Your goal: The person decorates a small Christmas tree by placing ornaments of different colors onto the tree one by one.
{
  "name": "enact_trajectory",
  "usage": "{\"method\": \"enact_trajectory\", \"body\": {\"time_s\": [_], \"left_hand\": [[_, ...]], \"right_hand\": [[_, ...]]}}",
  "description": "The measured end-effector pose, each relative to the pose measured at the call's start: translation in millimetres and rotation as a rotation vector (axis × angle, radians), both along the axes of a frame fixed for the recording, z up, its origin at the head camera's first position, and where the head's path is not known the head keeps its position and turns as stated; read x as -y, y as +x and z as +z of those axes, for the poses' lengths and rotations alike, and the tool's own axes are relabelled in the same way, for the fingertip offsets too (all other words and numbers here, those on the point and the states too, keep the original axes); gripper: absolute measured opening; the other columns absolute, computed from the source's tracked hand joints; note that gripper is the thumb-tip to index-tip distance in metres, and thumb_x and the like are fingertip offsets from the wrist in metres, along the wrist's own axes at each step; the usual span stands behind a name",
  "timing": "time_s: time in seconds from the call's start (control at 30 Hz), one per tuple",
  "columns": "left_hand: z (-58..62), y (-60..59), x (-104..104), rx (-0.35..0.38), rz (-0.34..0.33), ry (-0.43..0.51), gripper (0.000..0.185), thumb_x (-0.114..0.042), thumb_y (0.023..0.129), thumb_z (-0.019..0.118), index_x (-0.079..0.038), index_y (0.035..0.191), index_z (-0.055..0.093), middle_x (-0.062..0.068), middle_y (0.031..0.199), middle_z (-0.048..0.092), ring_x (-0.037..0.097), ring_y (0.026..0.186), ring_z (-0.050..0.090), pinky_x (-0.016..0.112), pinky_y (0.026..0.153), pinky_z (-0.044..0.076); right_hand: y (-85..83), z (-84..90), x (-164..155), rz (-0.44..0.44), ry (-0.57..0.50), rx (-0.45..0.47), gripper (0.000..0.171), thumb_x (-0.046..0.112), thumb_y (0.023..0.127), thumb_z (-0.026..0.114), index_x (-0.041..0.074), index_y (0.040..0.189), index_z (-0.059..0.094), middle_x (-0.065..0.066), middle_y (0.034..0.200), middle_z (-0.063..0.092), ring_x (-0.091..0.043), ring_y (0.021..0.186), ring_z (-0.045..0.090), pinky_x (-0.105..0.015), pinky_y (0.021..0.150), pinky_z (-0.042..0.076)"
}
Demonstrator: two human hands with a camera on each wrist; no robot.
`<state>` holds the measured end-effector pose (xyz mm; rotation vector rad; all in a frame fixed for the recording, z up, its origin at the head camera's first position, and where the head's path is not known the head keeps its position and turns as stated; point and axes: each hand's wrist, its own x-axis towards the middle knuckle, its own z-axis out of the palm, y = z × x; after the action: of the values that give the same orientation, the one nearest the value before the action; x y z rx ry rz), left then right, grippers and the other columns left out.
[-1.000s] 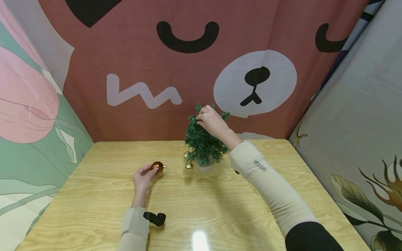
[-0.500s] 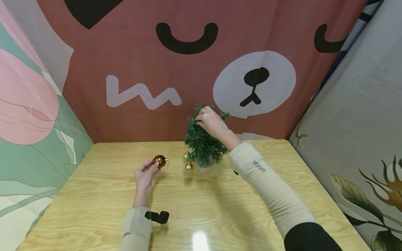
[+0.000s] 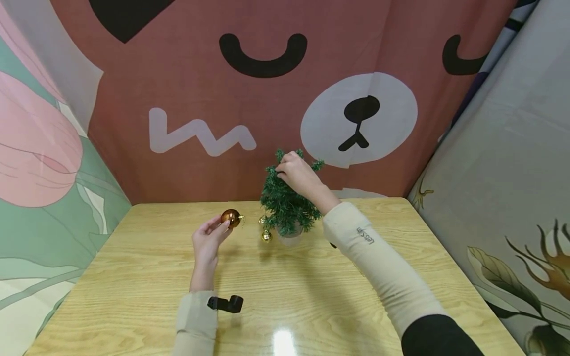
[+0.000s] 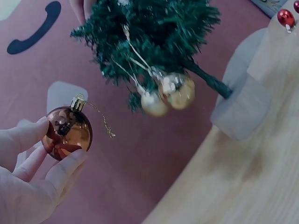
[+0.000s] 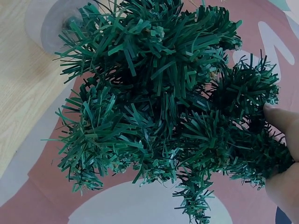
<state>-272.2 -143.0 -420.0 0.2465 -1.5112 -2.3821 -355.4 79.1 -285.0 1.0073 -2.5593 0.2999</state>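
Note:
My left hand (image 3: 207, 247) pinches a shiny copper-brown Christmas bauble (image 3: 230, 218) between thumb and fingers, raised off the table just left of the tree. In the left wrist view the bauble's gold cap (image 4: 78, 102) points up and a loop of gold string (image 4: 106, 125) dangles free from it. A small green artificial Christmas tree (image 3: 285, 201) stands in a pale pot (image 3: 290, 238). My right hand (image 3: 297, 172) grips a branch near the treetop; foliage partly hides its fingertips. Gold baubles (image 4: 177, 91) hang by strings from the tree's left side, apart from the copper one.
The wooden table (image 3: 147, 277) meets a reddish curtain (image 3: 200, 178) with a cartoon animal face right behind the tree. In the left wrist view, red baubles (image 4: 286, 17) show at the top right. A black camera mount (image 3: 225, 303) juts from the left sleeve.
My left hand has carried the copper bauble forward and to the right, closer to the tree, and turned it slightly. The right hand keeps its grip at the treetop.

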Motion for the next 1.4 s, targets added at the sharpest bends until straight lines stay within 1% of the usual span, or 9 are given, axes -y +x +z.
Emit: {"method": "enact_trajectory", "body": {"time_s": [0.03,0.2,0.23,0.27,0.4,0.63,0.9,1.1,1.4], "left_hand": [[-4.9,-3.9,2,-0.054,-0.017,0.031,0.034,0.006,0.075,0.067,0.008,0.107,0.055,0.009,0.093,0.056,0.015,0.08,0.062,0.031,0.072,0.051],[4.1,-3.7,-5,-0.142,-0.026,0.057,0.029,0.006,0.072,0.069,0.005,0.099,0.059,0.008,0.089,0.058,0.015,0.078,0.061,0.031,0.07,0.051],[6.5,-4.1,-6,-0.145,-0.026,0.064,0.028,0.008,0.073,0.068,0.005,0.099,0.059,0.008,0.089,0.058,0.015,0.078,0.061,0.031,0.07,0.051],[14.7,-0.6,-9,-0.114,-0.009,0.046,0.027,0.009,0.074,0.067,0.005,0.099,0.058,0.008,0.088,0.058,0.015,0.078,0.061,0.031,0.071,0.051],[25.2,-2.2,-14,-0.102,-0.022,0.081,0.024,0.015,0.076,0.061,0.004,0.096,0.059,0.008,0.087,0.06,0.015,0.078,0.063,0.031,0.07,0.051],[42.5,-3.5,-26,-0.139,-0.046,0.102,0.025,0.016,0.075,0.06,0.003,0.096,0.061,0.007,0.086,0.059,0.016,0.077,0.062,0.031,0.069,0.052],[53.2,-6.8,-38,-0.178,-0.073,0.071,0.027,0.018,0.076,0.057,0.009,0.101,0.056,0.009,0.089,0.058,0.017,0.078,0.061,0.03,0.069,0.052],[61.6,-8.1,-42,-0.194,-0.091,0.05,0.03,0.016,0.076,0.06,0.01,0.105,0.055,0.009,0.088,0.057,0.017,0.078,0.061,0.032,0.07,0.052],[73.1,-8.8,-45,-0.208,-0.118,0.022,0.036,0.014,0.077,0.06,0.014,0.112,0.05,0.009,0.092,0.055,0.017,0.08,0.06,0.033,0.072,0.051]], "right_hand": [[0.2,-0.1,0,0.0,0.001,0.0,0.017,0.009,0.085,0.061,0.003,0.099,0.068,-0.008,0.092,0.058,-0.02,0.088,0.048,-0.028,0.074,0.043],[0.5,0.4,0,0.0,0.005,-0.005,0.017,0.009,0.084,0.062,0.003,0.099,0.068,-0.008,0.093,0.058,-0.021,0.089,0.048,-0.028,0.075,0.043],[0.5,0.4,0,0.0,0.006,-0.006,0.017,0.009,0.084,0.061,0.003,0.099,0.068,-0.008,0.093,0.058,-0.021,0.089,0.048,-0.028,0.075,0.043],[0.3,0.6,0,-0.001,0.007,-0.006,0.017,0.009,0.085,0.061,0.003,0.099,0.068,-0.008,0.093,0.058,-0.021,0.089,0.048,-0.028,0.076,0.043],[-0.1,0.7,0,-0.002,0.01,-0.004,0.018,0.01,0.085,0.061,0.003,0.1,0.068,-0.008,0.094,0.058,-0.02,0.09,0.048,-0.028,0.076,0.043],[0.0,1.8,0,-0.01,0.008,0.0,0.018,0.011,0.085,0.06,0.004,0.101,0.068,-0.007,0.095,0.058,-0.02,0.091,0.048,-0.028,0.078,0.043],[-0.1,2.8,-1,-0.019,0.014,0.029,0.02,0.01,0.086,0.06,0.004,0.103,0.066,-0.007,0.098,0.059,-0.021,0.094,0.048,-0.03,0.082,0.042],[0.4,4.1,-2,-0.011,-0.001,0.051,0.02,0.01,0.086,0.06,0.004,0.103,0.066,-0.007,0.1,0.058,-0.021,0.097,0.047,-0.03,0.084,0.041],[-0.2,1.5,-4,0.028,-0.033,0.018,0.016,0.011,0.087,0.058,0.005,0.099,0.068,-0.006,0.099,0.061,-0.021,0.097,0.048,-0.03,0.084,0.041]]}}
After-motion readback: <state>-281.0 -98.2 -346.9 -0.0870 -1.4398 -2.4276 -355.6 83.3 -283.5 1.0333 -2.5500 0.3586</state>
